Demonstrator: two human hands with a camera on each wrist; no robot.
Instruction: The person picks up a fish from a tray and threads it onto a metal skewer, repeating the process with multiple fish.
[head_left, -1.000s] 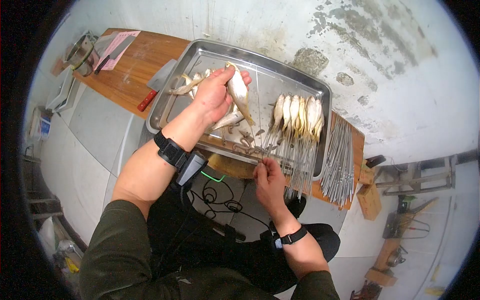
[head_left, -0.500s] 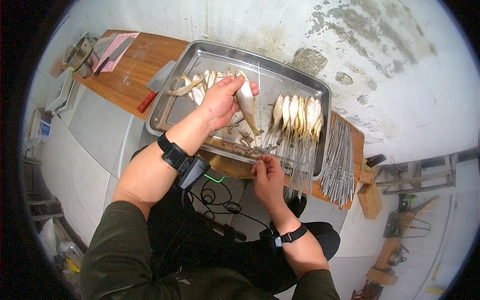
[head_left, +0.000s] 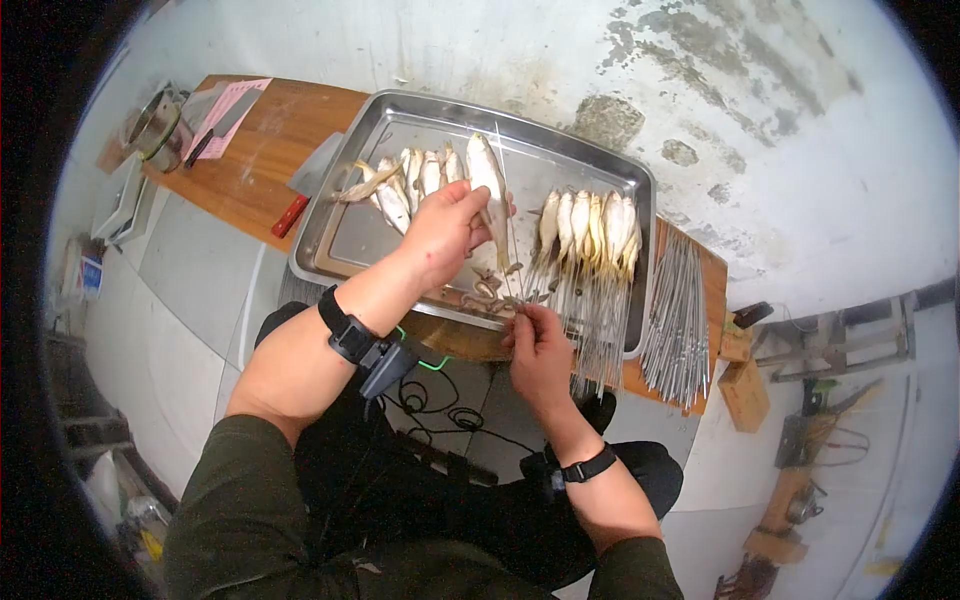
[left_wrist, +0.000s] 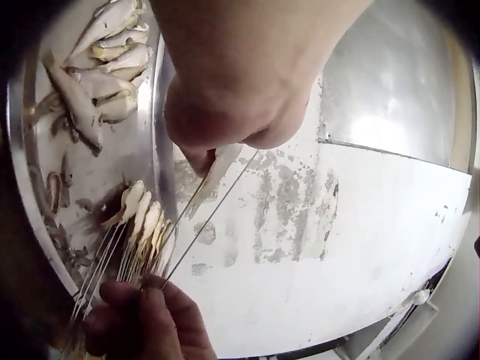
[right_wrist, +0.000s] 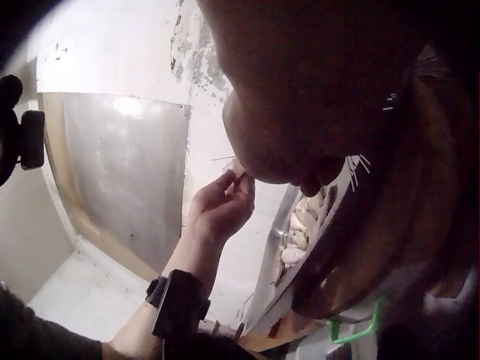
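A small silvery fish point(head_left: 487, 165) with a yellowish tail is gripped by my left hand point(head_left: 445, 220), thumb on its side, above the tray. Its head points away from me and its tail toward my right hand point(head_left: 540, 360). That hand, at the tray's near edge, pinches the lower end of a thin metal skewer point(left_wrist: 210, 220). Two thin prongs run up from those fingers in the left wrist view: one to the fish, one beside it. My left fingers hide part of the fish. On the tray's right lies a row of skewered fish point(head_left: 598, 225), skewer ends over the near rim.
Loose fish point(head_left: 430, 172) lie in the left of the metal tray point(head_left: 440, 105), and brown scraps point(head_left: 485, 290) near its front. Right of it lies a bundle of bare skewers point(head_left: 678, 320). Leftward are a red-handled knife point(head_left: 290, 216), a black-handled one point(head_left: 200, 148) and a metal pot point(head_left: 157, 130).
My left hand has moved right and a little toward me with the fish, which now stands straighter along the skewer. More loose fish show behind it. My right hand has hardly moved.
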